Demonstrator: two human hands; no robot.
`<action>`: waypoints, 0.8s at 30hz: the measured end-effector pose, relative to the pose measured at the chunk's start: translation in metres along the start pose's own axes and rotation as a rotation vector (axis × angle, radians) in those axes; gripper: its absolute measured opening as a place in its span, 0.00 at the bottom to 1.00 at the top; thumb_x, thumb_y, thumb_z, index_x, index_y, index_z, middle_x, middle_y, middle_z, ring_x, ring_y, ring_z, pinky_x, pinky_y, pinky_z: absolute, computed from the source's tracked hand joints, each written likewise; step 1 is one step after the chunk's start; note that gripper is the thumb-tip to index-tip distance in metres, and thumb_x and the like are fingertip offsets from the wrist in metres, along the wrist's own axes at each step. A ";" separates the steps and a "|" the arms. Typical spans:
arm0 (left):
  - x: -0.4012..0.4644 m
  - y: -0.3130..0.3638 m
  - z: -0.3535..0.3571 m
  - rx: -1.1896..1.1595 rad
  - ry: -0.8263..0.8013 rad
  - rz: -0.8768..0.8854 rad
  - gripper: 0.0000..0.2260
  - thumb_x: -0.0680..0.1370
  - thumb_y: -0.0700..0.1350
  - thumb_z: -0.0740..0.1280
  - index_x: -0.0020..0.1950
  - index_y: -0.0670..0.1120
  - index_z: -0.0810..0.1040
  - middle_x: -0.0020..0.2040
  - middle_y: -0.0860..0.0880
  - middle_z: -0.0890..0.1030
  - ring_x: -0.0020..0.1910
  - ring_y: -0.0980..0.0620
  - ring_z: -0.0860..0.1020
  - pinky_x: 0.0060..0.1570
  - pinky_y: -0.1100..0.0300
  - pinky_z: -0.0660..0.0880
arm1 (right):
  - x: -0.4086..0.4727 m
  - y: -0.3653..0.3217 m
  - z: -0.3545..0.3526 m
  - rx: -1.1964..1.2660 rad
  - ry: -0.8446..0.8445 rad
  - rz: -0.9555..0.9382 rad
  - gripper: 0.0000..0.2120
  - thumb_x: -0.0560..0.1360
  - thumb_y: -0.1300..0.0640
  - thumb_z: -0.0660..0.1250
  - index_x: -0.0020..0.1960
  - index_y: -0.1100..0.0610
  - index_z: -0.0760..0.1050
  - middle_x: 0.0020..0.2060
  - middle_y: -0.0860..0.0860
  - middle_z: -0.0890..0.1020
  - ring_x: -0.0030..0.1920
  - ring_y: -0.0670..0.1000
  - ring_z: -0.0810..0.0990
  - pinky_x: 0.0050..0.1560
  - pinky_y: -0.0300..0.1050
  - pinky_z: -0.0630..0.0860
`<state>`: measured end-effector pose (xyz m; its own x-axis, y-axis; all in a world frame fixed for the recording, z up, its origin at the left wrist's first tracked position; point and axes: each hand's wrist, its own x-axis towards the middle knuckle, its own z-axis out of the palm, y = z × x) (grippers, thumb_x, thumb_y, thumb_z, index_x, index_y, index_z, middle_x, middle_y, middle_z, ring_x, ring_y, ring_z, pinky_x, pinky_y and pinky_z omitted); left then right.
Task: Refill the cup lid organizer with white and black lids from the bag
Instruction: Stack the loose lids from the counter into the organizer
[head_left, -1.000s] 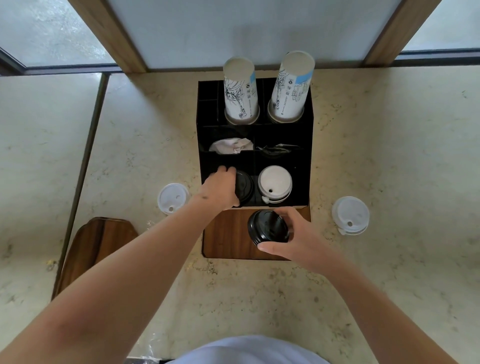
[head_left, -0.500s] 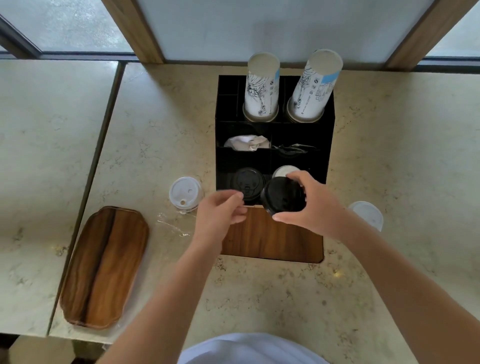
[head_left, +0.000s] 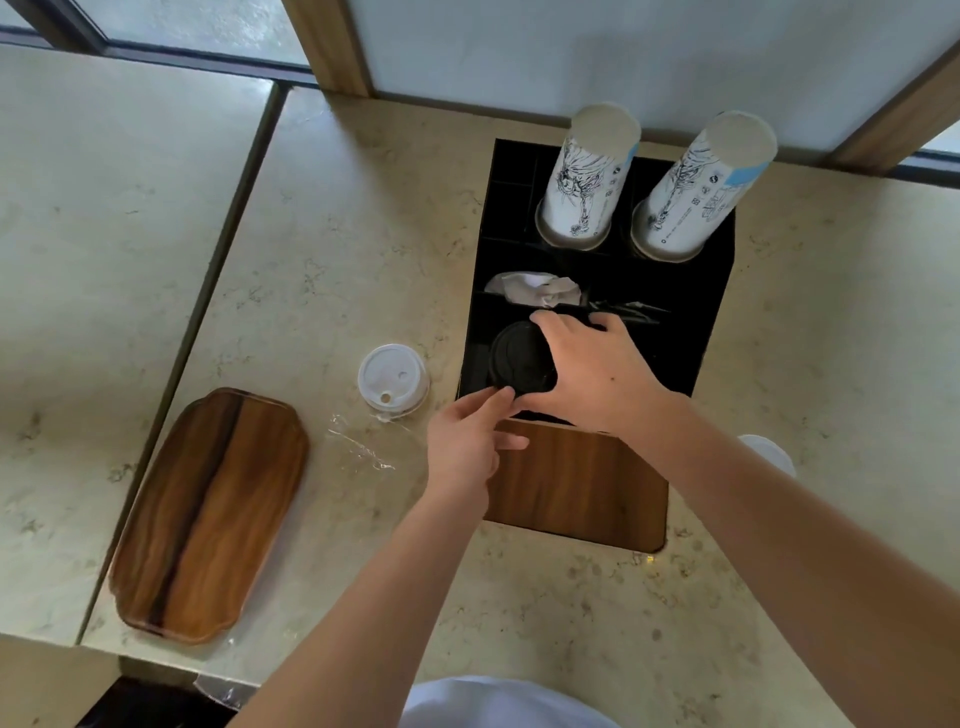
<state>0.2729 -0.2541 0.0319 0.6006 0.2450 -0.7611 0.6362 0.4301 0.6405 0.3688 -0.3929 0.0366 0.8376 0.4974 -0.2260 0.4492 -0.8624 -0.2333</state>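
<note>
Right hand (head_left: 597, 371) curls over black lid (head_left: 519, 358), holding it flat above organizer (head_left: 711, 291) front-left slot, directly below. Left hand (head_left: 467, 441) nearer, fingers loose, fingertips touching lid's near rim. Spare white lid (head_left: 392, 376) on counter, left of organizer.

— From where is the scene viewed?

— It is viewed from one wide-angle camera worn on the head, aimed forward and steeply down at the counter (head_left: 332, 218).

— How near is it held?

— At arm's length: both forearms are seen entering from the bottom edge, and the hands, left (head_left: 462, 441) and right (head_left: 597, 374), are met at the organizer (head_left: 696, 312), right of centre.

— What is taken in at the edges?

— A window frame along the top, a wooden tray (head_left: 208, 514) at lower left. Straight lines are bowed. No second view is given.
</note>
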 end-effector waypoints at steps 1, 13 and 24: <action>0.002 0.000 0.001 0.013 0.025 -0.003 0.15 0.78 0.46 0.72 0.64 0.43 0.80 0.46 0.48 0.88 0.28 0.53 0.81 0.19 0.67 0.63 | 0.002 -0.001 0.005 -0.029 -0.010 0.008 0.44 0.69 0.28 0.67 0.74 0.54 0.63 0.67 0.50 0.77 0.65 0.52 0.76 0.73 0.56 0.59; 0.002 -0.007 0.008 0.111 0.048 0.022 0.22 0.82 0.41 0.57 0.77 0.46 0.67 0.39 0.56 0.87 0.34 0.48 0.86 0.17 0.64 0.65 | 0.010 -0.009 0.032 -0.123 -0.101 0.079 0.43 0.67 0.35 0.73 0.73 0.55 0.63 0.63 0.52 0.77 0.59 0.56 0.80 0.69 0.68 0.65; 0.016 0.003 0.008 0.312 -0.118 0.053 0.28 0.80 0.37 0.55 0.81 0.47 0.59 0.54 0.53 0.83 0.37 0.48 0.87 0.19 0.63 0.70 | 0.013 -0.009 0.034 -0.077 -0.185 0.061 0.45 0.70 0.41 0.75 0.77 0.58 0.58 0.66 0.56 0.73 0.64 0.59 0.76 0.62 0.57 0.73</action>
<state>0.2889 -0.2556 0.0224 0.6771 0.1501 -0.7204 0.7092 0.1281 0.6932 0.3653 -0.3756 0.0034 0.7957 0.4464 -0.4094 0.4278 -0.8927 -0.1419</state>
